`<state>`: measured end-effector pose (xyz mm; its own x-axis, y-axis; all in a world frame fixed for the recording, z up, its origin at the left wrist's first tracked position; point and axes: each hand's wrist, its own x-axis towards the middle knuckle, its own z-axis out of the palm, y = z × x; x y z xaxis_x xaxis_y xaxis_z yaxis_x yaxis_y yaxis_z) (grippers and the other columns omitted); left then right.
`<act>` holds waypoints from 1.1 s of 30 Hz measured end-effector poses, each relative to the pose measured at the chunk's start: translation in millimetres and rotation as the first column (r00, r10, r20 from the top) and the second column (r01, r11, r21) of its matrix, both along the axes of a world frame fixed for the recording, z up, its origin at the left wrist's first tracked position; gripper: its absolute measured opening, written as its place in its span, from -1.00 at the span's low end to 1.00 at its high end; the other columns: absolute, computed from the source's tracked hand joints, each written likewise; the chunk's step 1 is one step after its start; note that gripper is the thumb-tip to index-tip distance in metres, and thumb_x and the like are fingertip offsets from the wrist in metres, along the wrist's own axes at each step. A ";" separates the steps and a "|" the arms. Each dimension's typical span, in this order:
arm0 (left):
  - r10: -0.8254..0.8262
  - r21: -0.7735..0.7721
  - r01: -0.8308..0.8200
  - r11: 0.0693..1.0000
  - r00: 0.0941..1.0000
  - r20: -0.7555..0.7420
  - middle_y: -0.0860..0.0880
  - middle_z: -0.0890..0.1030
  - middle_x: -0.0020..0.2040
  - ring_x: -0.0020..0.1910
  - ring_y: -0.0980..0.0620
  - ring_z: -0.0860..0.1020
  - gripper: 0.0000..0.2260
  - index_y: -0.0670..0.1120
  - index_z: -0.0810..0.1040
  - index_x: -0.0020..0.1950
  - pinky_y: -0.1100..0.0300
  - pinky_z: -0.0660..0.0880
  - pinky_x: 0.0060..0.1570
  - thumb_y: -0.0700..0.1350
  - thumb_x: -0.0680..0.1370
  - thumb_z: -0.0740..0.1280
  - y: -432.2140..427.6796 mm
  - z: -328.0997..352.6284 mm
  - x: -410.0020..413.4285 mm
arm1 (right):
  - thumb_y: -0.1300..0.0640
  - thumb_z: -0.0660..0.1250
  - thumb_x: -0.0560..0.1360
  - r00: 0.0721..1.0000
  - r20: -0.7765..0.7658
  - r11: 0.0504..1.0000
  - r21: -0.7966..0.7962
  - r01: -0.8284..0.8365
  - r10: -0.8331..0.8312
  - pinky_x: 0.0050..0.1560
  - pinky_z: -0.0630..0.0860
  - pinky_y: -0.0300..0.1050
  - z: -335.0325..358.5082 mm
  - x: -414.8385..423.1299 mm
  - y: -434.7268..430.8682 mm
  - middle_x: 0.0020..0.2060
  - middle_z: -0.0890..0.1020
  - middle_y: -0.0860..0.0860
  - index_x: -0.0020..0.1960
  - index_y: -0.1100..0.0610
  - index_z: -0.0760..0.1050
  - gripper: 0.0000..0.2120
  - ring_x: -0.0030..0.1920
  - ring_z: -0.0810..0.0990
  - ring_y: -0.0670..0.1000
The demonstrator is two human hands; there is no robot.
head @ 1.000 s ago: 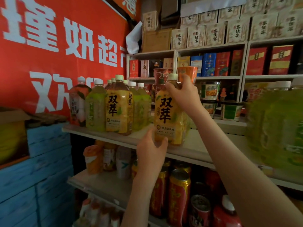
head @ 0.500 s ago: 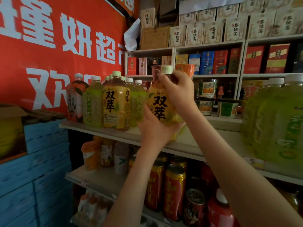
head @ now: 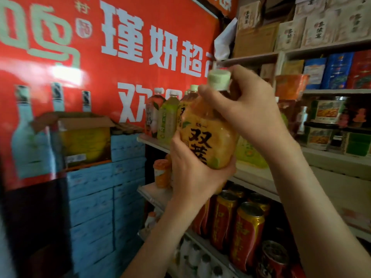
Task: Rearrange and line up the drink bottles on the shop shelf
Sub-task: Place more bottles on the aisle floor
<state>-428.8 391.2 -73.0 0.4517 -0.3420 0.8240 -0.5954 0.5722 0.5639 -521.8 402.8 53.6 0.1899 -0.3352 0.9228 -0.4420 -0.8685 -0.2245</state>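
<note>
Head view: yellow bottle (head: 206, 135) off shelf; left hand (head: 192, 173) cups base, right hand (head: 245, 109) grips neck

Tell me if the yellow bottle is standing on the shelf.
No: left hand and right hand hold the yellow bottle tilted, off the shelf.

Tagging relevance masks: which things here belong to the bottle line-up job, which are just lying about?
Job: yellow bottle, left hand, right hand, bottle row, shelf.
Lying about: red cans, cardboard box, blue cartons, banner.
</note>
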 end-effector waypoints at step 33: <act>0.471 0.952 0.175 0.249 0.838 -0.277 -0.02 0.59 0.13 -0.03 0.13 0.52 -0.77 -0.07 0.50 0.22 0.31 0.43 -0.05 -0.04 0.60 0.24 192.2 -479.6 168.9 | 0.00 0.28 0.30 0.755 -0.371 0.239 0.928 0.285 0.541 -0.37 0.25 -0.16 -593.5 135.7 10.3 -0.31 0.48 -0.02 -0.25 0.03 0.29 -0.82 -0.29 0.45 -0.01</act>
